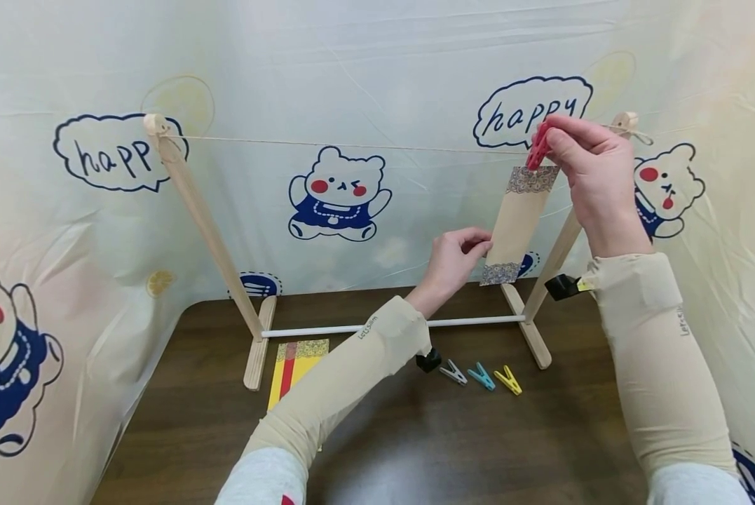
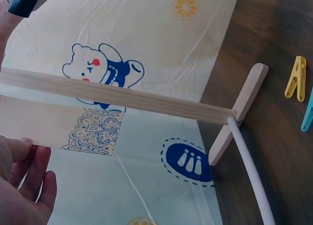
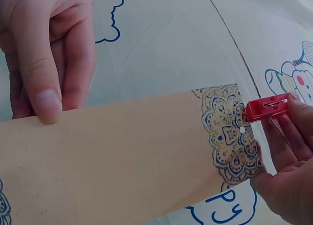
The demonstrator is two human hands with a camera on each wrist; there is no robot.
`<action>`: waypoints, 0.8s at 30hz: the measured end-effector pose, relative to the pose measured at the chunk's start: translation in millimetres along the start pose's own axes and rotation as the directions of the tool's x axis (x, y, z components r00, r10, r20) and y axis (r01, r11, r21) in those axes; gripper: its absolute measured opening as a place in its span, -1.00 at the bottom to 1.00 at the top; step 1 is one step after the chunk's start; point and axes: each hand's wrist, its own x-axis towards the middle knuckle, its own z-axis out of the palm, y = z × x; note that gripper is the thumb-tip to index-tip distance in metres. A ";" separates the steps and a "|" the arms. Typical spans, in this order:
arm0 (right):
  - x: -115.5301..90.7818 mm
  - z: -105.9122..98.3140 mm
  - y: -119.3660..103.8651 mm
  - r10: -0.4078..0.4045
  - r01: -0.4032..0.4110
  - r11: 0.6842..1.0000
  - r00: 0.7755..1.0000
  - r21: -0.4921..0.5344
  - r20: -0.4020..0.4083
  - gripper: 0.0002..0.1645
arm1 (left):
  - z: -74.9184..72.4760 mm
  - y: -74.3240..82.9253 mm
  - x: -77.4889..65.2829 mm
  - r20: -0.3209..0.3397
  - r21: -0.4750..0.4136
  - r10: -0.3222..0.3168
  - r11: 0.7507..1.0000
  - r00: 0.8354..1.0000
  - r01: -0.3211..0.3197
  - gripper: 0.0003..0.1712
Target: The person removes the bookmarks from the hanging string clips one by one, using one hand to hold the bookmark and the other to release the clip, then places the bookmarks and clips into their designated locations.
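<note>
A tan paper card (image 1: 519, 223) with dark lacy bands at both ends hangs tilted near the right end of a thin string (image 1: 352, 146). My left hand (image 1: 451, 263) pinches the card's left edge between thumb and fingers, below the middle. In my right hand (image 1: 598, 172), a red clothespin (image 1: 539, 146) is pinched at the card's top edge. The right wrist view shows this clothespin (image 3: 268, 107) beside the string, touching the patterned end near a small punched hole. Whether its jaws bite the string I cannot tell.
The string spans two wooden posts (image 1: 207, 231) joined by a white rod (image 1: 327, 330). On the brown table (image 1: 478, 449) lie a grey clothespin (image 1: 454, 372), a blue one (image 1: 481, 376) and a yellow one (image 1: 508, 380). A yellow card with a red stripe (image 1: 287, 368) lies partly under my left arm.
</note>
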 end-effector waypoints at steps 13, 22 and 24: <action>-2.2 -1.2 -5.0 0.112 -0.109 0.992 0.993 0.068 -0.045 -0.46 | -1.5 -4.9 -3.2 0.006 0.005 -0.026 1.000 1.000 0.026 -0.81; -1.0 0.1 -4.7 0.082 -0.078 0.996 0.989 0.039 -0.120 -0.54 | -1.9 -7.1 -5.3 0.014 0.007 -0.034 0.999 0.999 0.034 -0.81; -1.8 -0.6 -3.4 0.075 -0.073 0.997 0.989 0.026 -0.125 -0.54 | -1.9 -7.9 -6.1 0.016 0.004 -0.037 0.999 0.999 0.037 -0.80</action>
